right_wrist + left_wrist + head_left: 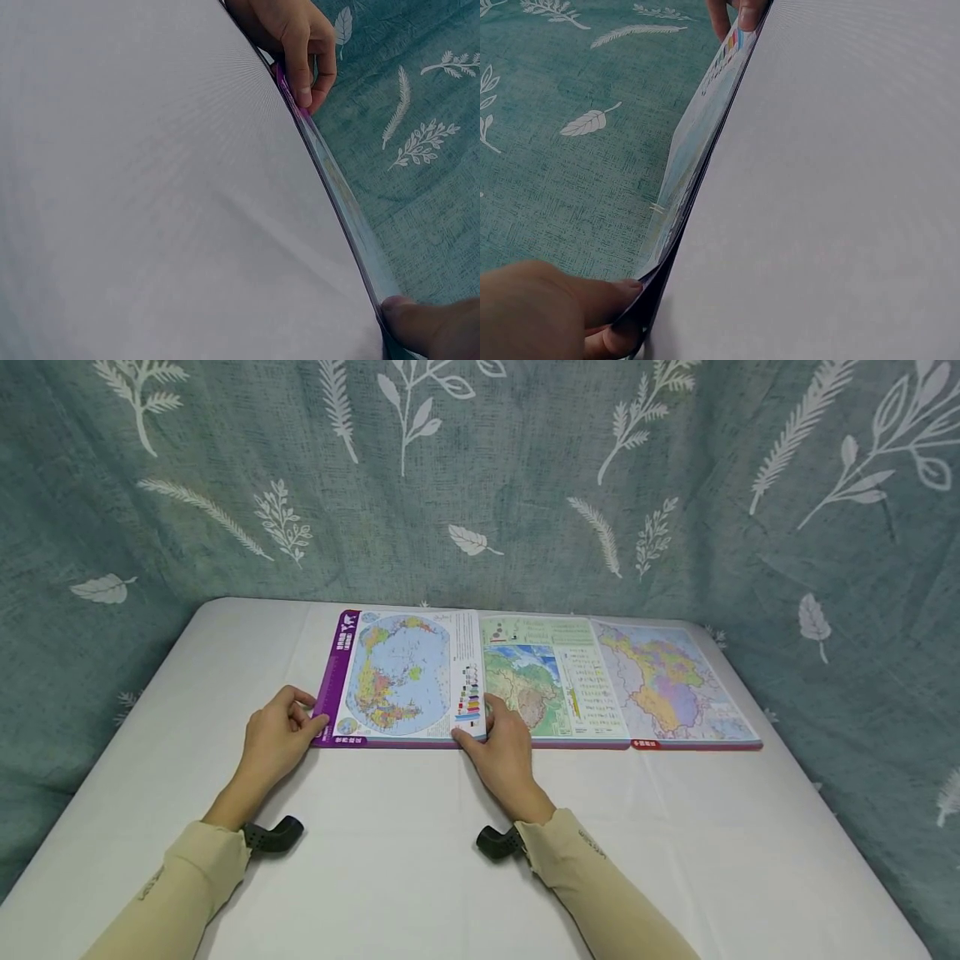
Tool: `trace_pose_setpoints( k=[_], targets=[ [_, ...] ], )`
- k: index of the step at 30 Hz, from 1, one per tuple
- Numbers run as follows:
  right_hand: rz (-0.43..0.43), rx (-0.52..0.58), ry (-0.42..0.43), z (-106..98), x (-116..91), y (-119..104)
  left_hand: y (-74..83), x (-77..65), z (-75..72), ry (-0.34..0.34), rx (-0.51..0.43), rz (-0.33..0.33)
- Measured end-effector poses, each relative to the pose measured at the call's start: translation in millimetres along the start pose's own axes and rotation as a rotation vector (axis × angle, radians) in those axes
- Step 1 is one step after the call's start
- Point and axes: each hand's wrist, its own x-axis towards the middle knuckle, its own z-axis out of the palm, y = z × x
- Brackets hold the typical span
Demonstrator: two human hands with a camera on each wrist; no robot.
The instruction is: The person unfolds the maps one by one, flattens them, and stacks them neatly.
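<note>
A world map with a purple left border lies flat near the table's far edge. My left hand pinches its lower left edge between thumb and fingers, also seen in the left wrist view, where the thumb is on top. At the lower right corner of the world map, my right hand grips the edge, thumb on the printed face. Right beside it lies a green relief map, partly covered by my right fingers. A coloured regional map with a red label adjoins that on the right.
The maps lie in a row on a table with a white cloth. Behind and around hangs a teal curtain with white leaf prints. A black wrist device sticks out from the left sleeve, another from the right.
</note>
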Motion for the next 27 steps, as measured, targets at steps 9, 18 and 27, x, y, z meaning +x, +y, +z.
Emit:
trace_pose_setpoints(
  k=[9, 18, 27],
  targets=[
    [-0.01, 0.143, 0.048, -0.7, 0.6, 2.5, 0.4, 0.2, 1.5, -0.002, -0.012, -0.011],
    [0.007, 0.229, 0.079, -8.3, 5.1, 9.8, 1.3, -0.5, 2.0, -0.011, -0.037, -0.016],
    [0.054, 0.233, 0.108, -22.6, 10.2, 27.2, 2.9, -0.6, 0.8, -0.018, -0.043, -0.048]
  ],
)
